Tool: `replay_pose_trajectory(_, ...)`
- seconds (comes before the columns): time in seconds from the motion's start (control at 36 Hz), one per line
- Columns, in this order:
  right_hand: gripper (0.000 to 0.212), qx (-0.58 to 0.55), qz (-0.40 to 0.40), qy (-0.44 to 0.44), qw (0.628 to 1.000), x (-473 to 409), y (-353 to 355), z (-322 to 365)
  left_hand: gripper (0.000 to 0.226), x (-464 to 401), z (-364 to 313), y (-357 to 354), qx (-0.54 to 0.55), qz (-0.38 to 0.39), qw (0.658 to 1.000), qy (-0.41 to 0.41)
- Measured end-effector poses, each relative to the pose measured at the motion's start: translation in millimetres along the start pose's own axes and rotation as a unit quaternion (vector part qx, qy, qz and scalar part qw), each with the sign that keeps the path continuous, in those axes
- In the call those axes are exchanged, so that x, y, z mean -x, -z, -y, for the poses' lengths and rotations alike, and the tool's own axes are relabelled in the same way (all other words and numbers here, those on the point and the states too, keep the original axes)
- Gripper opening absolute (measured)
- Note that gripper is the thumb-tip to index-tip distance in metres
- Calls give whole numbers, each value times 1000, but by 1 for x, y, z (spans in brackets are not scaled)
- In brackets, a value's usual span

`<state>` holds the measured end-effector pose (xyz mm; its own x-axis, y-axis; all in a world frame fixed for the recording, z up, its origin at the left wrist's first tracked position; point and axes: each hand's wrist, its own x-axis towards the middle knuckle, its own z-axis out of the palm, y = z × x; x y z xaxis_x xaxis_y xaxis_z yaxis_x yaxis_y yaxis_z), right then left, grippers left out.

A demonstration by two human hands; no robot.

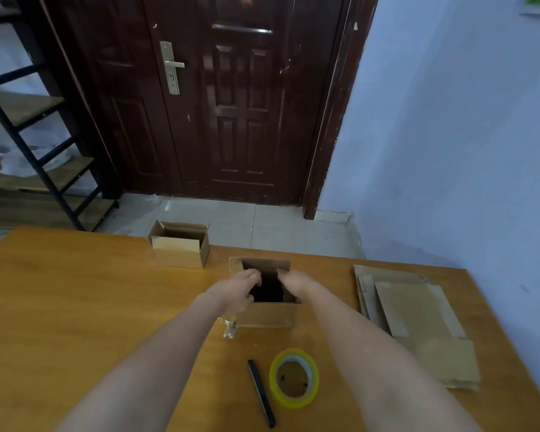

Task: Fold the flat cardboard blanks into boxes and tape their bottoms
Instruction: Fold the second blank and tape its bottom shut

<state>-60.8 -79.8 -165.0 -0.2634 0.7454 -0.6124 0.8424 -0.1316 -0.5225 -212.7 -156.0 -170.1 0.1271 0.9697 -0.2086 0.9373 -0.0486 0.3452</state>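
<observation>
Nearest the camera, well behind the fingers: thin black pen-like cutter (261, 393) and yellow-rimmed roll of clear tape (294, 377), both lying on the orange-brown wooden table (75, 307), untouched. A scrap of crumpled white tape (229, 330) sits just below the left wrist.

Both hands are at the open top of the small brown cardboard box (267, 310). Left hand (236, 289) has its fingers curled over the left rim, right hand (293, 283) curled over the right rim (blur; can't tell how tight the grip is).

Step, my read: squaring up or placing an erected box. Next likely needs release, then a fresh blank from the flat cardboard stack (415, 319), right of the right fingers.

Beyond the fingertips, up-left: second open cardboard box (180, 247) at the far table edge.
</observation>
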Motion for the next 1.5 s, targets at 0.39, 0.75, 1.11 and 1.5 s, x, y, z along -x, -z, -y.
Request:
replay_pose_trajectory(0.39,24,33,-72,-5,997,-13,5,-8,26,-1,14,-7,362,-155,916,83)
replay_pose_trajectory(0.75,28,14,-77,-17,997,-18,-3,-12,15,-1,22,-21,296,-139,937,123)
replay_pose_trajectory(1.11,69,-131,-97,109,980,-16,-4,-17,22,5,22,-7,135,-69,985,82)
replay_pose_trajectory(1.5,52,107,-22,159,981,-14,-7,-38,58,-5,16,-25,238,-110,944,198)
